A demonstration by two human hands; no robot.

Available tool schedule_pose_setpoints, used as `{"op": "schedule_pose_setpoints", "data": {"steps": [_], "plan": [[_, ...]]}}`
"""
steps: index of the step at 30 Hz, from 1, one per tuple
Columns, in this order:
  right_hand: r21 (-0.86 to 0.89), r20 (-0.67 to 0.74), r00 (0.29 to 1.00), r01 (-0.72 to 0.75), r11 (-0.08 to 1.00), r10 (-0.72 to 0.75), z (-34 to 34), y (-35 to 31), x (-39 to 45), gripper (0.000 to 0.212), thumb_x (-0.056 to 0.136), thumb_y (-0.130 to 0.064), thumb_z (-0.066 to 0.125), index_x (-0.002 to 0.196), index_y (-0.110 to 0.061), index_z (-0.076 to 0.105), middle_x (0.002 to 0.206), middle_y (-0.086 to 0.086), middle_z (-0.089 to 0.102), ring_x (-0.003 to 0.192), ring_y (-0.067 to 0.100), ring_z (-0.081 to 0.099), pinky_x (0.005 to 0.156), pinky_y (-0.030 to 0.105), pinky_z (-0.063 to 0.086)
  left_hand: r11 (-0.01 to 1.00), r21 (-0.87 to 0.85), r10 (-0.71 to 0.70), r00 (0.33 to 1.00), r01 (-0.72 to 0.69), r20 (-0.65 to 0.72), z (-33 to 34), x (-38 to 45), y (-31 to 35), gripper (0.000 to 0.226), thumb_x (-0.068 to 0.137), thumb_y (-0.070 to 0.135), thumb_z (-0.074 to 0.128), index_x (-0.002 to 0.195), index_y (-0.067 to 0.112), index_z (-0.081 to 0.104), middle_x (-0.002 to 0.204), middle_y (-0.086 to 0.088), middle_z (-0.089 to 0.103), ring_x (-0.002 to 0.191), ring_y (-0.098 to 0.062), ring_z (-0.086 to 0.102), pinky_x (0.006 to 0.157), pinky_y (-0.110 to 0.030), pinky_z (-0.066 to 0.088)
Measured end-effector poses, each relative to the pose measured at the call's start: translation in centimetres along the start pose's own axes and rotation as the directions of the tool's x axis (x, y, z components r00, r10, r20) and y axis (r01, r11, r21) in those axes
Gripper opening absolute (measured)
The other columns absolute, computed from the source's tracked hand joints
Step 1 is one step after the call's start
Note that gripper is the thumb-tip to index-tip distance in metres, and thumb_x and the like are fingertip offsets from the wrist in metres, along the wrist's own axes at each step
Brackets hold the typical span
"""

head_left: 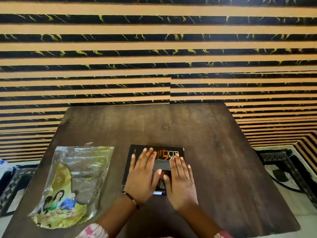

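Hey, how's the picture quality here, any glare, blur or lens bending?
Head view: the wide lens bends the striped wall near the edges; glare whitens the clear top of the plastic pouch; the left hand and right hand, flat on the black box, look slightly soft; the table shows no hard shadows.

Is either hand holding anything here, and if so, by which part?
Nothing is gripped. The left hand and right hand lie flat, fingers straight, on top of the black rectangular box with orange lettering.
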State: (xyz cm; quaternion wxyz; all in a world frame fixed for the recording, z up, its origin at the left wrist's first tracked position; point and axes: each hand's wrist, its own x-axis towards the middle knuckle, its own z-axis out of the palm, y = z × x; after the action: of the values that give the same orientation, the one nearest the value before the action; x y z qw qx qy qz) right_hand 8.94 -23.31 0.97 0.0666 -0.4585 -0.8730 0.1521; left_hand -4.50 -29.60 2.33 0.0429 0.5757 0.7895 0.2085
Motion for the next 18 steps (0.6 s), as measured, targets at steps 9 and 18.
{"op": "schedule_pose_setpoints", "data": {"steps": [9,18], "plan": [[-0.154,0.084,0.996,0.025,0.988,-0.012,-0.1,0.0,2.6,0.073,0.093,-0.051,0.001,0.136,-0.008,0.041,0.141,0.011,0.047,0.132,0.024,0.042,0.111,0.034,0.002,0.975,0.185,-0.14,0.988,0.124,0.073,1.1,-0.4,-2.7,0.06,0.087,0.046,0.03,0.138,0.014,0.035,0.148,-0.008,0.037,0.137,-0.024,0.034,0.111,-0.042,0.011],[-0.161,0.013,0.996,0.086,0.983,-0.085,-0.4,1.2,12.1,0.068,0.094,-0.051,0.006,0.138,-0.01,0.037,0.144,0.007,0.044,0.135,0.02,0.037,0.111,0.034,0.013,0.968,0.186,-0.183,0.981,0.169,0.062,2.0,8.5,-4.5,0.059,0.087,0.047,0.031,0.136,0.015,0.038,0.145,-0.006,0.042,0.135,-0.023,0.038,0.106,-0.047,0.031]]}}
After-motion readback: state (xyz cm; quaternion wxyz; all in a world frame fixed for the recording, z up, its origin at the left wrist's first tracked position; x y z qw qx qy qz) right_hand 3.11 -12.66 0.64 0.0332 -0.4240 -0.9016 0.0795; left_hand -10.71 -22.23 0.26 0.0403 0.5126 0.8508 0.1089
